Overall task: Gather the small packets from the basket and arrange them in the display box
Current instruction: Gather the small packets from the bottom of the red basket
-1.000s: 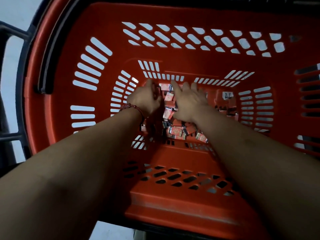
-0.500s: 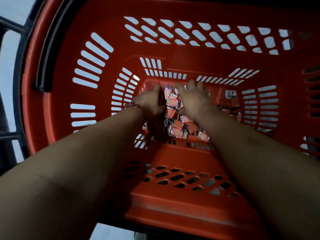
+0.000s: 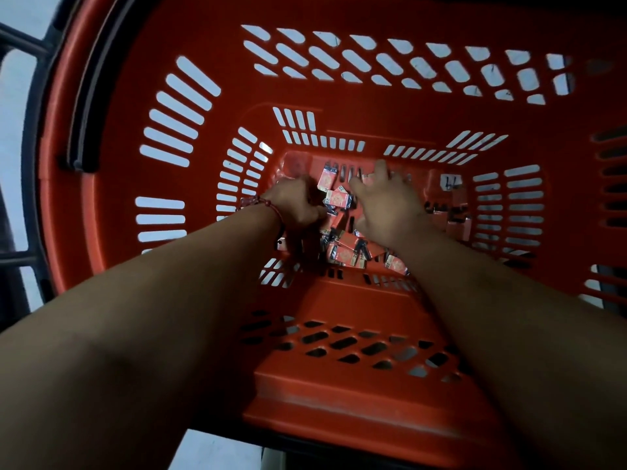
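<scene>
Many packets lie between the fingers: left hand curled, seemingly gripping some, right hand splayed flat (loose ones could spill when scooped).

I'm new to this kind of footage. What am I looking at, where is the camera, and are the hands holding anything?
No machine here: these are a person's two bare arms, filmed by one wide-angle camera worn on the head, looking down. So the arms enter from below. They reach into a deep orange basket with slotted walls. On its bottom lies a heap of small packets, red and white. The left hand, a red bracelet on its wrist, has its fingers curled round some packets. The right hand rests on the heap with fingers spread, gripping nothing. The display box is not in view.
</scene>
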